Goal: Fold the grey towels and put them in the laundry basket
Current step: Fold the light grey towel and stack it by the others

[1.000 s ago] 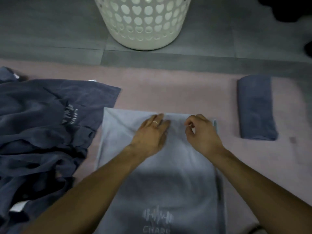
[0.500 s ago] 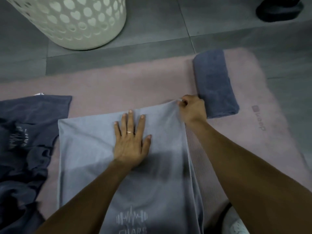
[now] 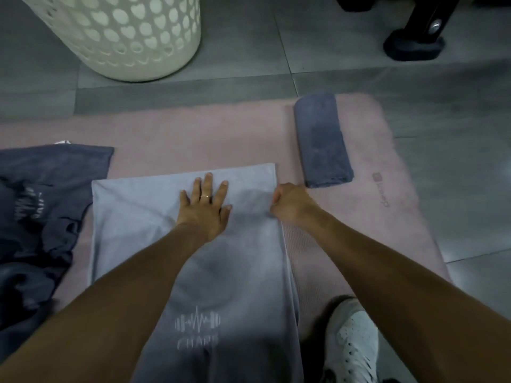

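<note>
A light grey towel with a printed logo lies spread on the pink mat in front of me. My left hand presses flat on it near its far edge, fingers apart. My right hand is closed on the towel's right edge, a little below the far right corner. A darker grey towel, folded into a narrow block, rests on the mat to the right. The white laundry basket with heart-shaped holes stands on the tiled floor at the upper left.
A pile of dark grey towels lies crumpled on the mat's left side. A white shoe is at the bottom right. A black stand foot sits on the grey tiles at the top right.
My right hand went from the towel's middle out to its far right corner, then slid a little down the right edge. My left hand spread flat. The view shifted right.
</note>
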`<state>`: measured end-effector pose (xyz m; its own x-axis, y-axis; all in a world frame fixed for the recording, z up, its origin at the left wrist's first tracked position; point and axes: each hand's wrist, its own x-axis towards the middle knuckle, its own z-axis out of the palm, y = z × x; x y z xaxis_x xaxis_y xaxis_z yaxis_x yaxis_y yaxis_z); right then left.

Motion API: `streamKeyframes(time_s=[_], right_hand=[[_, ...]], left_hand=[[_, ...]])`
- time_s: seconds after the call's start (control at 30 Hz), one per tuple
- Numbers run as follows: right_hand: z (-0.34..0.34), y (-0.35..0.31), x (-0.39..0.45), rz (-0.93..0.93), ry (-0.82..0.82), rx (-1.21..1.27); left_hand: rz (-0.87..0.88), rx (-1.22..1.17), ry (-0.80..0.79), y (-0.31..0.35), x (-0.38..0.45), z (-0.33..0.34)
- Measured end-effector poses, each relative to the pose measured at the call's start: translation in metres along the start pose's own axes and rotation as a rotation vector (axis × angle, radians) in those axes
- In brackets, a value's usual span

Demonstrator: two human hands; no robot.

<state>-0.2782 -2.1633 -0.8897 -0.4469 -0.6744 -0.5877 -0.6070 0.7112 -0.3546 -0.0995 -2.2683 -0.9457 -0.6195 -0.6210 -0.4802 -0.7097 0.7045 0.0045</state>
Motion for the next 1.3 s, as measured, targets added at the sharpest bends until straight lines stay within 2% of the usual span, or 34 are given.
streamKeyframes(time_s=[0.1, 0.17, 0.3, 0.37, 0.47, 0.67, 0.8, 0.93, 1.07, 1.2, 1.3], right_hand=[[0.019, 0.003, -0.052, -0.011, 0.002, 0.107], [0.037, 0.01, -0.087, -0.013, 0.019, 0.198], [0.074, 0.027, -0.15, 0.076, 0.055, 0.28], [0.09, 0.033, -0.182, 0.157, 0.103, 0.268], [0.111, 0.038, -0.22, 0.32, 0.068, 0.242], [0.146, 0.041, -0.253, 0.446, 0.054, 0.369], [0.152, 0.052, -0.261, 0.488, 0.08, 0.399], [0.159, 0.061, -0.26, 0.511, 0.075, 0.465], [0.172, 0.068, -0.259, 0.524, 0.035, 0.53], [0.174, 0.064, -0.265, 0.526, 0.22, 0.534], [0.173, 0.038, -0.27, 0.378, 0.337, 0.502]], left_hand=[[-0.047, -0.109, -0.09, 0.02, -0.024, -0.02], [-0.031, -0.26, -0.026, 0.032, -0.058, -0.023], [-0.016, -0.584, 0.22, 0.044, -0.135, -0.013], [-0.052, -0.671, 0.257, 0.048, -0.168, -0.006], [-0.108, -0.783, 0.264, 0.05, -0.213, 0.009], [-0.031, -0.678, 0.199, 0.062, -0.278, 0.045], [-0.077, -0.719, 0.193, 0.063, -0.303, 0.062], [-0.057, -0.687, 0.105, 0.061, -0.318, 0.075], [-0.122, -0.718, 0.06, 0.059, -0.325, 0.085], [-0.21, -0.778, 0.053, 0.056, -0.323, 0.09], [-0.323, -0.872, 0.093, 0.049, -0.319, 0.092]])
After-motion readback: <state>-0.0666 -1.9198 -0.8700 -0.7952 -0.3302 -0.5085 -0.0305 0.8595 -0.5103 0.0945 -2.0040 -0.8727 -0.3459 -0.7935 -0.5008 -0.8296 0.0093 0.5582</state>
